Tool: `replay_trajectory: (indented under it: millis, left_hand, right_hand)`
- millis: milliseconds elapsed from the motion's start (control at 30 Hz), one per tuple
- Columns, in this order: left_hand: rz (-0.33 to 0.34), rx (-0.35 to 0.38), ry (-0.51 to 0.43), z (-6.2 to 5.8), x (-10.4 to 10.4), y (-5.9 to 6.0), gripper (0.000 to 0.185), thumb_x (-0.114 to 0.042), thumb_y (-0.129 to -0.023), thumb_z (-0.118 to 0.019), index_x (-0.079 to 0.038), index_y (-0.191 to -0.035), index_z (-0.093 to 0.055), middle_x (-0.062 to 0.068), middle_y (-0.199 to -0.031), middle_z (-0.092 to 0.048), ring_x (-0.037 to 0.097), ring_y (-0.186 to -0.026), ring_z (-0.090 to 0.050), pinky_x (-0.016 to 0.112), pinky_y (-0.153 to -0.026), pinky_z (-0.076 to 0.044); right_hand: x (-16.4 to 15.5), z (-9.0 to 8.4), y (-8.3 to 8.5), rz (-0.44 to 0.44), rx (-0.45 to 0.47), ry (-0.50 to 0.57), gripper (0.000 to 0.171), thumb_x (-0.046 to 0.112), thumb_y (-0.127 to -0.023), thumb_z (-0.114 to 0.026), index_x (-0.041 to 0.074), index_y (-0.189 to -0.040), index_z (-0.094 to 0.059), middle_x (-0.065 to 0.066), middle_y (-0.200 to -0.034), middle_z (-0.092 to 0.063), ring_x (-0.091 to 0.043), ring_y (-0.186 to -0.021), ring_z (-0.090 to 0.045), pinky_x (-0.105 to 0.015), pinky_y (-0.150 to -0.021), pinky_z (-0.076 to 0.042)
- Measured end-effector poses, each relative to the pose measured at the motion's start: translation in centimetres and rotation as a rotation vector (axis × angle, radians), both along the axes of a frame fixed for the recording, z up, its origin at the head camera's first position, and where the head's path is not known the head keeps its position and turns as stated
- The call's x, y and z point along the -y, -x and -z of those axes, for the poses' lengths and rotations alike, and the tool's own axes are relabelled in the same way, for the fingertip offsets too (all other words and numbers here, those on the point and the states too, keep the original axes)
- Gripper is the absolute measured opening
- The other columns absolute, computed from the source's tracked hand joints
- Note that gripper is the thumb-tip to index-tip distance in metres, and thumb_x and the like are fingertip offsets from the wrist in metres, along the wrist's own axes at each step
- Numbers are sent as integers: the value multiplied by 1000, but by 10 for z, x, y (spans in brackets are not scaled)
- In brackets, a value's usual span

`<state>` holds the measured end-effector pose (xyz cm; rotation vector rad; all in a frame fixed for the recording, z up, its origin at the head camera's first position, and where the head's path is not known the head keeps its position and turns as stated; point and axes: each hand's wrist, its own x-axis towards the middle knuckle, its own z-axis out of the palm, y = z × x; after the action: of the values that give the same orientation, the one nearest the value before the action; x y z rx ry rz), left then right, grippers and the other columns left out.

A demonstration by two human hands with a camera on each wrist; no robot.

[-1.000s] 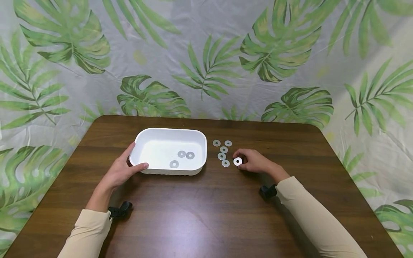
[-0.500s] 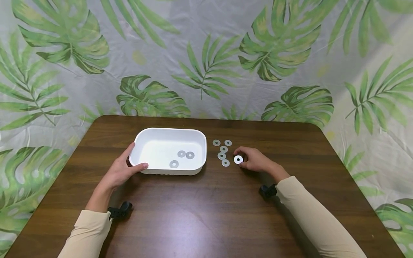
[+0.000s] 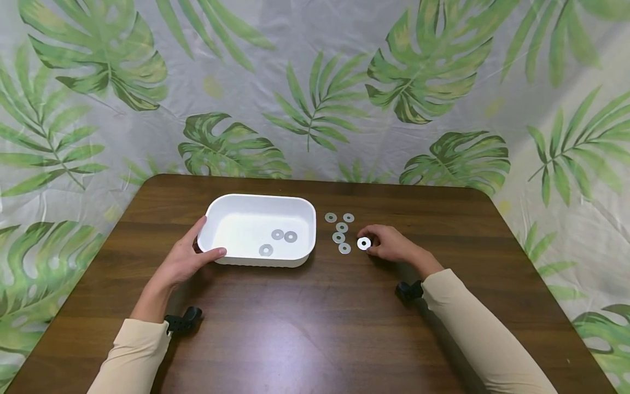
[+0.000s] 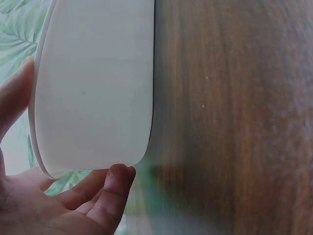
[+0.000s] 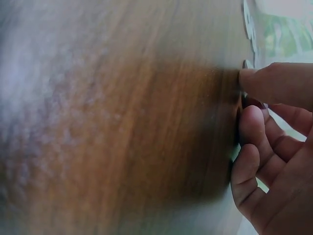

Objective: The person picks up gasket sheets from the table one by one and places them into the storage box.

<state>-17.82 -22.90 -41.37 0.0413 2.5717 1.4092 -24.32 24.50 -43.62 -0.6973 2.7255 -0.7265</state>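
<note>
A white, rectangular tub with rounded corners (image 3: 262,262) rests on a dark brown, wood-grain table (image 3: 295,328), left of centre and toward the far edge. The person's left hand (image 3: 184,258) grips its near left corner: the thumb lies over the near rim, and the fingers spread away from it along the left end. The left wrist view shows fingertips (image 4: 117,178) touching the tub's outer wall, close to the tabletop.

Inside the tub, three flat, round, grey metal washers (image 3: 266,250) lie on the floor toward the right. Two are side by side, and the third lies nearer and farther left.

The person's right hand (image 3: 390,244) is to the right of the tub, its thumb and fingers curled inward. Between thumb and finger it pinches a single bright silver washer with a central hole (image 3: 359,244), which faces the head camera. The right wrist view shows the hand low, close beside the table surface; how much of the washer is lifted clear cannot be told there.

Between the tub and the right hand, five loose grey washers (image 3: 342,227) lie flat on the table. Two sit farthest back, left and right; the other three run nearer in a loose, bent line.

Each wrist carries a black strapped device (image 3: 184,320) below a cream sleeve (image 3: 140,350). Beyond the table hangs a pale grey cloth printed with green leaves (image 3: 334,33).
</note>
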Motion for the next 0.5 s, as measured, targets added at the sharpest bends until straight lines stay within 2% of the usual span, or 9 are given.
replay_trajectory:
  millis: [300,500]
  left_hand:
    - [-4,-1,-11,-3,-1,-1,105,-34,-88,-74,-13,-161,-1,28,-164,-14,42,-147,-23,57,-114,-26]
    - [-7,9,4,-1,-1,0,106,-33,-88,-75,-13,-161,-1,29,-163,-13,45,-149,-20,59,-116,-24]
  right_hand:
    - [1,0,3,-4,-15,1,32,9,-87,-71,4,-118,-67,-7,-95,-68,-11,-79,-58,-30,-73,-48]
    - [0,-3,8,27,22,19,31,11,-89,-71,5,-119,-68,-7,-94,-68,-12,-77,-55,-28,-71,-45]
